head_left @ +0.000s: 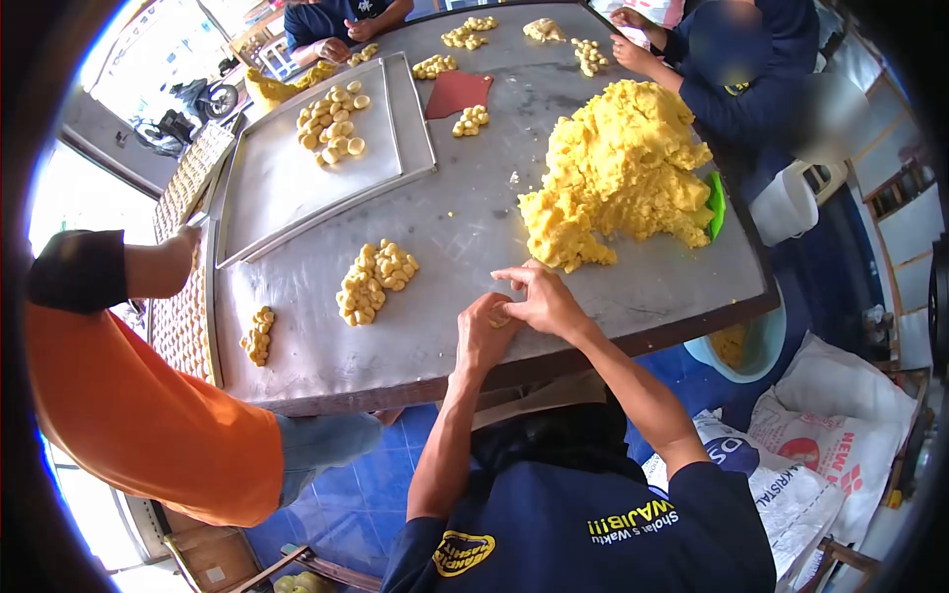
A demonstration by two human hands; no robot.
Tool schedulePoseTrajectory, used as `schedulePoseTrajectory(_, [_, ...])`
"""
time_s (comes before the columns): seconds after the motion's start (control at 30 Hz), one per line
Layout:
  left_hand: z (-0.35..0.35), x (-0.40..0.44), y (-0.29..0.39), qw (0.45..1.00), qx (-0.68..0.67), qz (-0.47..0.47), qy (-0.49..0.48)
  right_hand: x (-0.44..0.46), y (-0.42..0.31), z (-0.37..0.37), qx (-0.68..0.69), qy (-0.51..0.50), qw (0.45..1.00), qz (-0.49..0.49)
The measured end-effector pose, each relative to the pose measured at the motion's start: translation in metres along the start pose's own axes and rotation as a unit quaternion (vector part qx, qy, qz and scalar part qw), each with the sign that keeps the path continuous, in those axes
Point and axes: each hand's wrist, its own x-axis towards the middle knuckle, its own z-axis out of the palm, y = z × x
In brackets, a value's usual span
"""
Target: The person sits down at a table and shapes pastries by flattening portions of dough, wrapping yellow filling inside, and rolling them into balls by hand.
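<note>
- Left hand point(482, 333) curls its fingers round dough point(499, 317), at worktop's point(445, 222) near edge.
- Right hand point(544, 300) bends over; whether pinching, I cannot tell.
- Mound point(623, 163) lies beyond, nearer right hand.

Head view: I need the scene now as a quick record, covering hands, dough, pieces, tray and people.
left hand: curled, at the table's near edge
right hand: fingers over the left hand
between hands: small pale piece, mostly hidden
dough: large yellow mound beyond the right hand, green object at its right side
nearest pieces: piled cluster, left of the hands
tray: metal, holding loose rounded pieces
people: person in orange at left; two others across the table
</note>
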Motion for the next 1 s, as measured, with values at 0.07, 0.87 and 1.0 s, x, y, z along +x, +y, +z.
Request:
schedulePoseTrajectory(0.07, [0.003, 0.000, 0.004, 1.000, 0.015, -0.005, 0.003, -0.007, -0.008, -0.003, -0.013, 0.019, 0.999, -0.023])
schedulePoseTrajectory(0.87, [-0.005, -0.002, 0.002, 0.997, -0.029, -0.069, 0.036, -0.049, 0.075, -0.078, -0.269, 0.224, 0.937, 0.027])
schedulePoseTrajectory(1.0, [-0.004, -0.002, 0.006, 0.998, -0.004, -0.047, 0.029, -0.050, 0.020, -0.057, -0.112, 0.206, 0.970, -0.066])
